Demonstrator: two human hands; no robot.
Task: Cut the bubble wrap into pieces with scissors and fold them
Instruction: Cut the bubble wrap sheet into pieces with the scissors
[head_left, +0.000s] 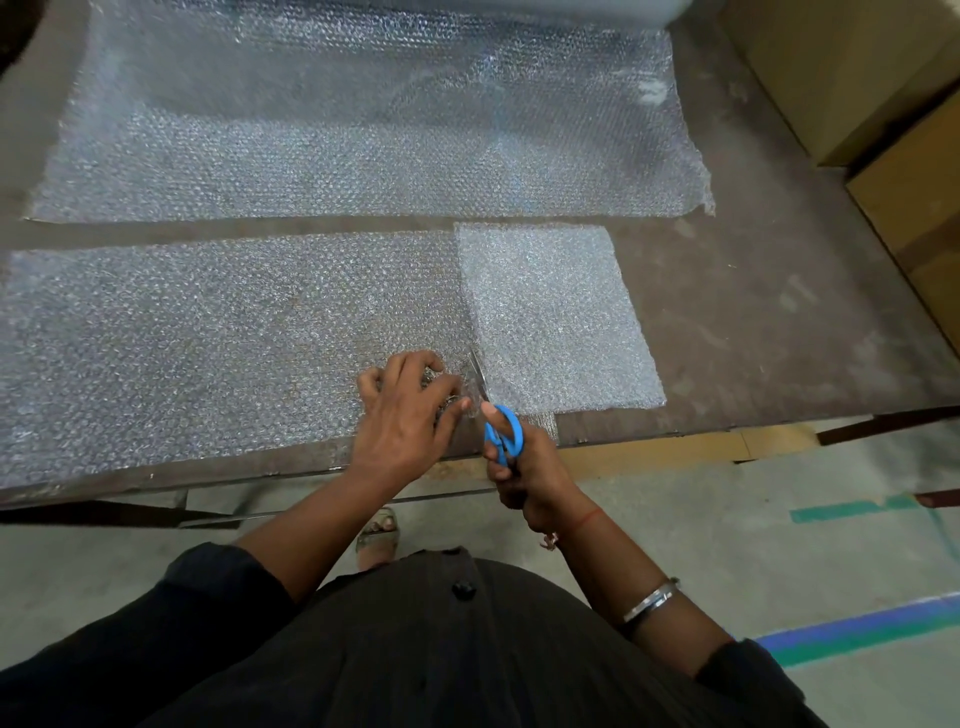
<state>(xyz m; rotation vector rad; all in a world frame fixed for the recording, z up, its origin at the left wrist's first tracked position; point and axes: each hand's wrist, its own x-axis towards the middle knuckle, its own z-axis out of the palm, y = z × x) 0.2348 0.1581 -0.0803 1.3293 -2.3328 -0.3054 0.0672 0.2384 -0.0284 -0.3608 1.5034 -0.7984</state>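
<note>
Head view, 1 frame. Right hand (524, 470) grips the blue-handled scissors (501, 428), fingers curled through the loops, at lower centre of the frame on the near table (779, 322) edge. The blades point away from me and have just entered the near edge of the bubble wrap strip (208, 338), which runs from left edge to centre. Left hand (410, 410) presses the strip flat just left of the blades, fingers spread, holding nothing.

A denser, whiter folded piece (556, 317) lies right of the cut line, touching or overlapping the strip; I cannot tell which. A larger sheet (363, 130) fills the upper frame, apart from the strip.

Risks, as I judge them:
1. Left thumb sits very near the blades; a fast closing stroke could nick it.
2. The wrap is limp and slippery; it may bunch between the blades and tear, not shear.
3. The cut could wander, no guide line being visible.

Hard to make out: blade tips are lost in glare, so I cannot say how wide they stand. The large sheet is cut off at the top. Cardboard boxes (883, 78) at upper right are partly out of frame.
</note>
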